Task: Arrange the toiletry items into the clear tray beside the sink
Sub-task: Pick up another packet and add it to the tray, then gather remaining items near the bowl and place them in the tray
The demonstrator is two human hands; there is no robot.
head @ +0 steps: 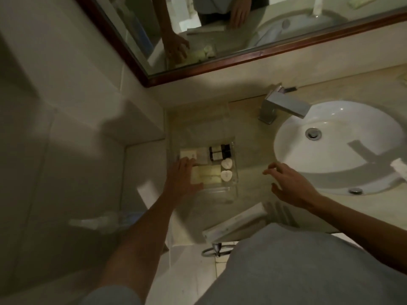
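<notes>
The clear tray [229,192] sits on the beige counter left of the sink. Inside it lie two small dark bottles [219,152], two white round caps [226,170], a white box [188,154] and pale yellow packets [209,176]. My left hand [184,178] rests flat on the tray's left side, fingers spread over the packets, gripping nothing that I can see. My right hand [290,183] hovers over the counter between tray and sink, fingers apart and empty.
A white round sink [337,148] with a square chrome tap [284,106] lies to the right. A long white box [235,223] lies at the counter's front edge. A framed mirror [220,69] lines the back wall. Tiled wall stands left of the tray.
</notes>
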